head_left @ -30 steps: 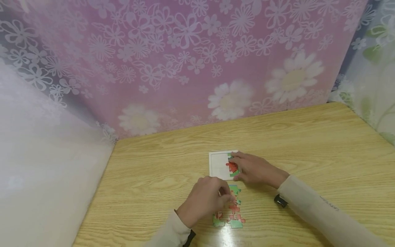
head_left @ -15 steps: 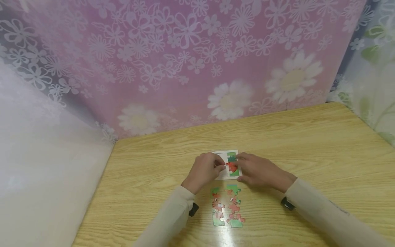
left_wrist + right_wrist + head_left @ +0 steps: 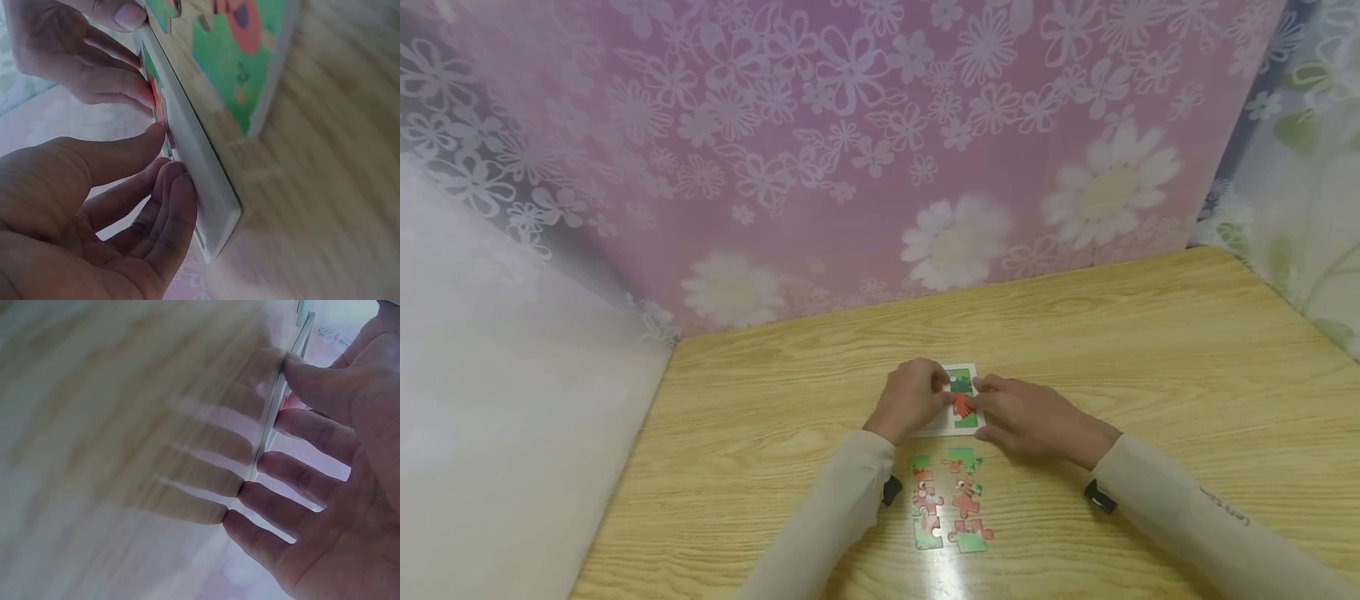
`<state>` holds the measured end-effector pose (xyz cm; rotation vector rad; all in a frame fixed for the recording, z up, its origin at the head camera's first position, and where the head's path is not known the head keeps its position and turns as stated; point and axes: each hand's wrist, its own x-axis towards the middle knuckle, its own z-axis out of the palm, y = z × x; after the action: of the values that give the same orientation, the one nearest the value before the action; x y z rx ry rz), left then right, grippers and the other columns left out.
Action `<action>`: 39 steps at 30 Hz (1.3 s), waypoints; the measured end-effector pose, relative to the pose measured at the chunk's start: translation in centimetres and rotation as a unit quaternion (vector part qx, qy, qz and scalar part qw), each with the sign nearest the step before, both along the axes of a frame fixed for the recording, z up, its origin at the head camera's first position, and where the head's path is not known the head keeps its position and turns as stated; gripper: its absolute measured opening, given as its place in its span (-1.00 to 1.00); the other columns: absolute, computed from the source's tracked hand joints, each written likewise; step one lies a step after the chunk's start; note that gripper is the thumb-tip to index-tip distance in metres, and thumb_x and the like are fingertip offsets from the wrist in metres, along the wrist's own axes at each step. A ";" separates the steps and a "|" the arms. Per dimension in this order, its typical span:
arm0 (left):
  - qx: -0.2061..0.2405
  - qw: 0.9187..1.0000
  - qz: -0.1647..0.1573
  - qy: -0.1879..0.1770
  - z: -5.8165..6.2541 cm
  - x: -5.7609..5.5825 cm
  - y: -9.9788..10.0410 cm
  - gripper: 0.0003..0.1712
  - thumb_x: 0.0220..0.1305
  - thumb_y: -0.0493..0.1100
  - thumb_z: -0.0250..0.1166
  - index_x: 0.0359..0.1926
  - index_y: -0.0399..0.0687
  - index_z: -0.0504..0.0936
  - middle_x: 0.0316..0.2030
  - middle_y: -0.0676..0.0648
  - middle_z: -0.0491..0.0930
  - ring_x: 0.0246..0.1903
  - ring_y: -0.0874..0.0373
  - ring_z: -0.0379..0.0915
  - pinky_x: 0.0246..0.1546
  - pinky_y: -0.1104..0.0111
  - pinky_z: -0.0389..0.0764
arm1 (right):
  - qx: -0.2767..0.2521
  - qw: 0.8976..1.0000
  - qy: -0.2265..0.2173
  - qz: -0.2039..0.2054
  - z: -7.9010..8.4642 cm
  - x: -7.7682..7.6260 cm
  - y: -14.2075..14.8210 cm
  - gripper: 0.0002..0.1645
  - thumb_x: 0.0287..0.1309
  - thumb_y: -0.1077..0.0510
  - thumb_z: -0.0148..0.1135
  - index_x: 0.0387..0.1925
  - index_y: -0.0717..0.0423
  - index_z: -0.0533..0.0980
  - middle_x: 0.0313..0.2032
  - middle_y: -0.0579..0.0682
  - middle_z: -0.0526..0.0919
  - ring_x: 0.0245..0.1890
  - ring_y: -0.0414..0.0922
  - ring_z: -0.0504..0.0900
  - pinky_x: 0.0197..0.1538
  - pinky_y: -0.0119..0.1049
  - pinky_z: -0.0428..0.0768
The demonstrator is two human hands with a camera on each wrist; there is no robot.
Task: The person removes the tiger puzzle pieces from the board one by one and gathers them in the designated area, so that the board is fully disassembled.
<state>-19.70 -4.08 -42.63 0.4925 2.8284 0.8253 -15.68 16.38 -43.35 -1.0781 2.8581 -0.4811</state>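
Observation:
A white puzzle tray (image 3: 967,367) lies flat on the table, with green and red jigsaw pieces (image 3: 963,408) along its right side. My left hand (image 3: 910,400) is over the tray's left part. Its thumb and fingers pinch a small puzzle piece (image 3: 167,150), mostly hidden by the fingertips, right beside the fitted pieces. On the tray's right edge rests my right hand (image 3: 1037,417), its fingers fairly straight and spread along the rim in the right wrist view. Nearer to me lie several loose jigsaw pieces (image 3: 928,533) in two columns, showing parts of a red animal on green.
The wood-grain table (image 3: 1112,350) extends to both sides of the tray. Behind it hangs a pink flowered cloth (image 3: 820,208), with a pale cloth (image 3: 535,400) at the left and another flowered cloth (image 3: 1315,183) at the right. A dark band (image 3: 1100,497) is on the right wrist.
My left hand has moved from the loose pieces up to the tray, then right against the fitted pieces. The right hand has slid slightly rightward onto the tray's edge.

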 end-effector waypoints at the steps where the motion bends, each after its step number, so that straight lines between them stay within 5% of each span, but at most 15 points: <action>1: 0.002 1.000 0.001 0.000 -0.1 -0.1 0.1 -0.81 0.29 -0.18 0.45 -0.12 -0.15 0.76 -0.31 0.04 0.65 -0.35 0.24 0.48 -0.29 0.40 0.54 | 0.000 1.000 0.002 0.000 0.0 0.0 0.0 -0.58 0.30 0.01 0.37 0.05 0.20 0.63 0.24 0.38 0.49 0.17 0.28 0.56 -0.06 0.09 0.66; 18: 0.040 0.998 0.041 -0.035 -0.2 -0.2 0.3 -0.83 0.25 -0.18 0.48 -0.19 -0.13 0.72 -0.40 0.10 0.59 -0.40 0.25 0.48 -0.34 0.41 0.53 | 0.013 1.000 -0.014 -0.013 0.5 -0.4 -0.5 -0.53 0.22 0.01 0.44 0.09 0.17 0.64 0.17 0.31 0.56 0.04 0.19 0.65 -0.06 0.05 0.67; 39: 0.088 0.993 0.078 -0.016 -0.5 -0.4 0.6 -0.93 0.28 -0.21 0.44 -0.35 -0.08 0.74 -0.47 0.10 0.65 -0.47 0.29 0.55 -0.36 0.38 0.61 | 0.010 1.000 -0.008 -0.011 0.4 -0.4 -0.5 -0.55 0.25 0.01 0.41 0.09 0.16 0.63 0.17 0.30 0.55 -0.01 0.20 0.68 -0.15 0.04 0.68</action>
<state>-20.13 -3.50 -43.08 0.2775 2.8063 1.1075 -16.06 15.88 -42.94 -1.0378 2.8577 -0.4589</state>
